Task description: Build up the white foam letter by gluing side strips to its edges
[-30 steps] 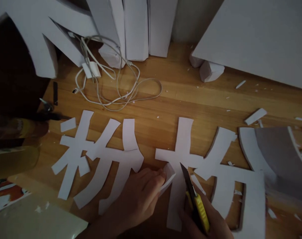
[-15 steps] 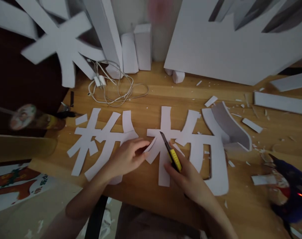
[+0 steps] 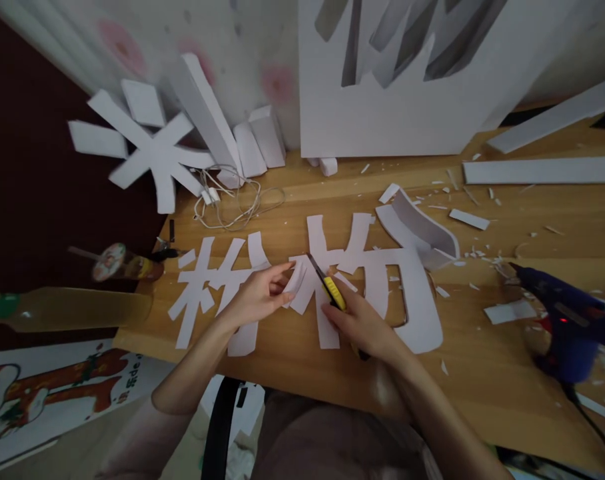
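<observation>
Two large white cut-out characters lie flat on a wooden table (image 3: 482, 373). My left hand (image 3: 257, 297) pinches a loose white flap at the left edge of the right-hand character (image 3: 382, 280), with its fingers closed on it. My right hand (image 3: 362, 323) grips a yellow utility knife (image 3: 327, 283), whose blade points up and to the left onto that character. The left-hand character (image 3: 207, 280) lies beside my left wrist.
A blue glue gun (image 3: 562, 313) lies at the right. White foam strips (image 3: 537, 170) and scraps litter the far right. A white cable (image 3: 232, 200), foam blocks and a cut foam board (image 3: 407, 100) stand at the back. A bottle (image 3: 72, 307) lies at the left.
The view has pulled back and up, showing more of the table and wall. My hands stay on the right-hand character with the flap and knife.
</observation>
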### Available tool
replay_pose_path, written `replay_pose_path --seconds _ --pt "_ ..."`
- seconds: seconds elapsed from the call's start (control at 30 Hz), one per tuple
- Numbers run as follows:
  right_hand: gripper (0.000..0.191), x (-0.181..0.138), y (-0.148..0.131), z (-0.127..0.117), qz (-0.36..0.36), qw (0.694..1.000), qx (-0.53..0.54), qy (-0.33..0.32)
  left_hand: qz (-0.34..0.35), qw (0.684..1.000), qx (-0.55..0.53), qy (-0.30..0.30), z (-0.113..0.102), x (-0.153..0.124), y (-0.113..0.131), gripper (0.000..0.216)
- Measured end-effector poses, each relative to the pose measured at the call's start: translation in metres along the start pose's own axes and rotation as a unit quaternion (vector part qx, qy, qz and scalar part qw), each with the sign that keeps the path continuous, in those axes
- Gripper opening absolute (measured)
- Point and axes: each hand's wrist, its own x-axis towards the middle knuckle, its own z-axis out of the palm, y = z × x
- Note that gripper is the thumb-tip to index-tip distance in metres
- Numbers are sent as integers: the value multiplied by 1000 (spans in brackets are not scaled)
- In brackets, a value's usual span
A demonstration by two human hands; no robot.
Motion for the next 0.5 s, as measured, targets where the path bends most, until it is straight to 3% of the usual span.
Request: replay_pose_path --seconds 0.33,0.5 --pt "70 0 -2 1 2 1000 -23 -4 -12 1000 -24 14 -1 -1 -4 75" --pt "70 -1 0 3 -7 1000 -18 1 -9 1000 -15 15 2 -2 -4 56"
